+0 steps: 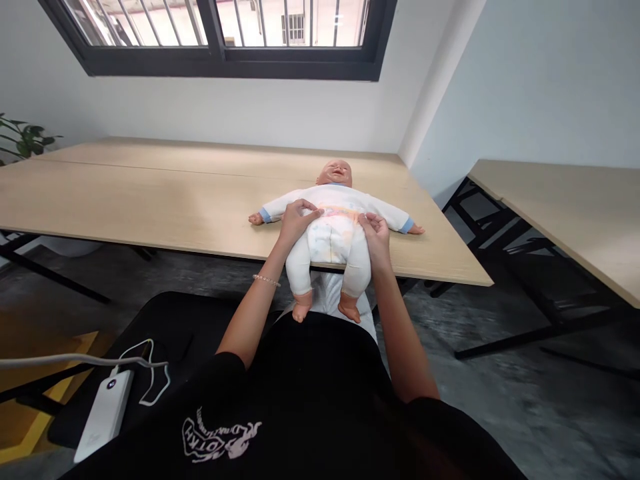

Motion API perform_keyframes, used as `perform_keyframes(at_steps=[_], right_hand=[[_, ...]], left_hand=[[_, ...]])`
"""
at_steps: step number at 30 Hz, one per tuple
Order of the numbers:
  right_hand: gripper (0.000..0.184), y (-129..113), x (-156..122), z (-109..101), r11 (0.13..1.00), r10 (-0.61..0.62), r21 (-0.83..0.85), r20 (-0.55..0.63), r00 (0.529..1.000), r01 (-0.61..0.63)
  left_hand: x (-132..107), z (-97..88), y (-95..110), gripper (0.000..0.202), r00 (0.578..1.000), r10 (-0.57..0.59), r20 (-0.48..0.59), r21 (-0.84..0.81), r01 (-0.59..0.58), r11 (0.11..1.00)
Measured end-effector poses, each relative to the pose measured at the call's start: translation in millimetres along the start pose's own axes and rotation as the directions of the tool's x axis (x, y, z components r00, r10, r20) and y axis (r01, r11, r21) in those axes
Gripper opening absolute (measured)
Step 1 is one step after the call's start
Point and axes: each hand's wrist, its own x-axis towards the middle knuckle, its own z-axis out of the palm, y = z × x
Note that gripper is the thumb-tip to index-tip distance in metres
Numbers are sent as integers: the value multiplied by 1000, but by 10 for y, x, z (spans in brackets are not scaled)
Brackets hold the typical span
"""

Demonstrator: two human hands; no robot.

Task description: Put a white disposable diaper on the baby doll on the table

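A baby doll (334,193) in a white outfit with blue cuffs lies on its back on the wooden table. Its arms are spread, and its legs hang over the front edge toward me. Around its hips is a printed diaper (327,240) with a coloured band at the waist. My left hand (299,219) pinches the diaper's waist at the left side, thumb and fingers closed. At the right side of the waist my right hand (375,230) does the same. The small bits between my fingertips are hard to make out.
The long table (125,200) stretches left along the wall below a window. A second table (570,200) stands on the right. Beside me on the left, a black chair (175,320) holds a white power bank (105,413) with a cable. A plant (30,139) shows far left.
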Motion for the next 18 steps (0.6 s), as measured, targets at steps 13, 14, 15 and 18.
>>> perform_keyframes(at_steps=[13,14,15,18], right_hand=[[23,-154,-93,-124,927,183,336,-26,983,-164],[19,-172,-96,-155,911,222,363,-30,975,-196],[15,-188,-98,-184,896,257,382,-30,966,-227],[5,-221,-109,-241,868,308,417,-25,951,-270]], left_hand=[[-95,-122,-215,50,960,-172,-222,-146,141,979],[-108,-131,-217,50,957,-180,-226,-131,153,979],[-121,-137,-218,49,956,-181,-229,-114,159,981],[-155,-147,-219,48,959,-176,-223,-72,164,984]])
